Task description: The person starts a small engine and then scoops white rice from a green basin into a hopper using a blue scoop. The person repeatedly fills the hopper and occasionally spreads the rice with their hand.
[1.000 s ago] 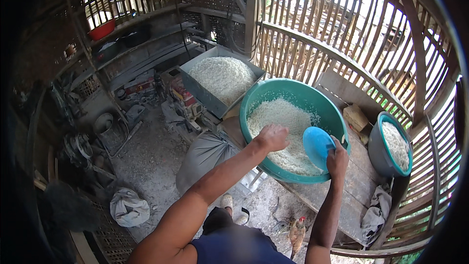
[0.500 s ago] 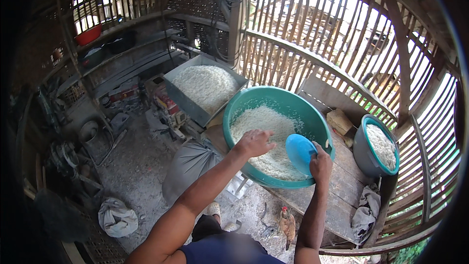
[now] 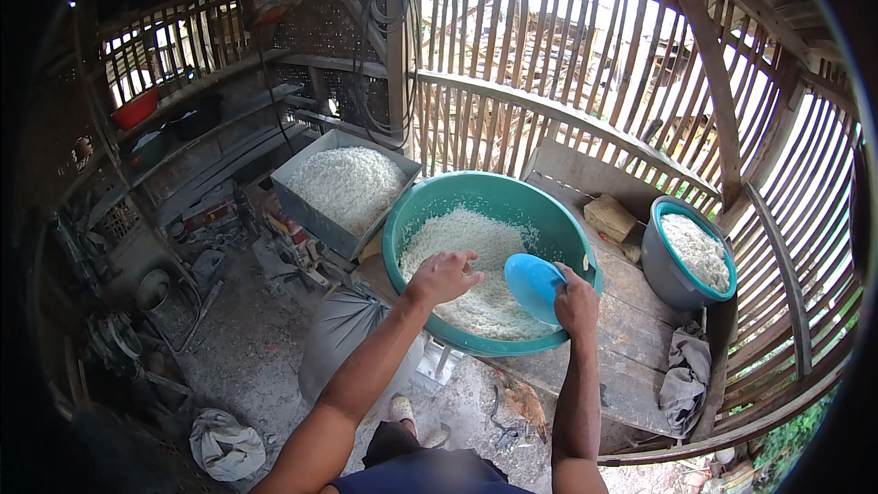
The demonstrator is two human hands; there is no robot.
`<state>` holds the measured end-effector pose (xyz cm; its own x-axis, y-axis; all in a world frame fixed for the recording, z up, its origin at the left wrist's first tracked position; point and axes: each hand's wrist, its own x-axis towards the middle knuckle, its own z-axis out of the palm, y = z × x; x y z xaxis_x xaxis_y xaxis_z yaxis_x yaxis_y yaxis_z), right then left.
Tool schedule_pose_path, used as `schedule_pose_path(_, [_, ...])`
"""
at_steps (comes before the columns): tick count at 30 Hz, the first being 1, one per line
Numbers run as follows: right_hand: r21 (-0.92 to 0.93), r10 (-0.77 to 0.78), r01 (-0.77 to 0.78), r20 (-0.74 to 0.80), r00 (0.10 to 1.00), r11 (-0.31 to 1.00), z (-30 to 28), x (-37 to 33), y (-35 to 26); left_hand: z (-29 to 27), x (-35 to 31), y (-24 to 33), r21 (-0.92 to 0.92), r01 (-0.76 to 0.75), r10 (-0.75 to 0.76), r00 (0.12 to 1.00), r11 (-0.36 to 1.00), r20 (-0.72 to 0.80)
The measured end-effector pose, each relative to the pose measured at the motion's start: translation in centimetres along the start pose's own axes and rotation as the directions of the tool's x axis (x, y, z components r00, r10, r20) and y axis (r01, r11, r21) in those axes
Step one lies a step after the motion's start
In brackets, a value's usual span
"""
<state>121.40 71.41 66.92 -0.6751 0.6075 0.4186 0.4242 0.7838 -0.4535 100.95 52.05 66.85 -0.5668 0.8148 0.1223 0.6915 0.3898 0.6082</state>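
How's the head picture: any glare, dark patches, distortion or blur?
Head view: glare through the slatted wall; head view: shadow around the red basin; head view: fisheye bends the slatted wall's right end, corners black; head view: soft blur over the shirt, while left hand, right hand and bowl look fairly clear.

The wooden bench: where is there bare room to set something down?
The wooden bench has bare boards between the green tub, the gray tub and the crumpled cloth. It is crowded farther back, where a tan block lies between the tubs, and left of the green tub, where the metal tray stands close.
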Motion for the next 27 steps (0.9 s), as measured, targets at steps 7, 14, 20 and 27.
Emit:
schedule_pose_path(7, [0.006, 0.02, -0.02, 0.022, 1.0, 1.0, 0.09, 0.07, 0.3, -0.16, 0.06, 0.05, -0.01, 0.02, -0.02, 1.0, 1.0, 0.009])
schedule_pose_path(14, [0.024, 0.05, -0.05, 0.021, 0.999, 0.998, 0.08, 0.08, 0.31, -0.48, -0.13, 0.38, -0.004, 0.028, -0.028, 0.999, 1.0, 0.016])
schedule_pose_path(20, [0.029, 0.053, -0.053, 0.016, 0.998, 0.998, 0.19, 0.14, 0.46, -0.72, -0.19, 0.64, -0.011, 0.043, -0.042, 0.999, 0.999, 0.026])
schedule_pose_path(27, [0.025, 0.065, -0.065, 0.013, 0.998, 0.998, 0.06, 0.05, 0.31, -0.63, -0.11, 0.36, -0.016, 0.036, -0.035, 0.999, 0.999, 0.037])
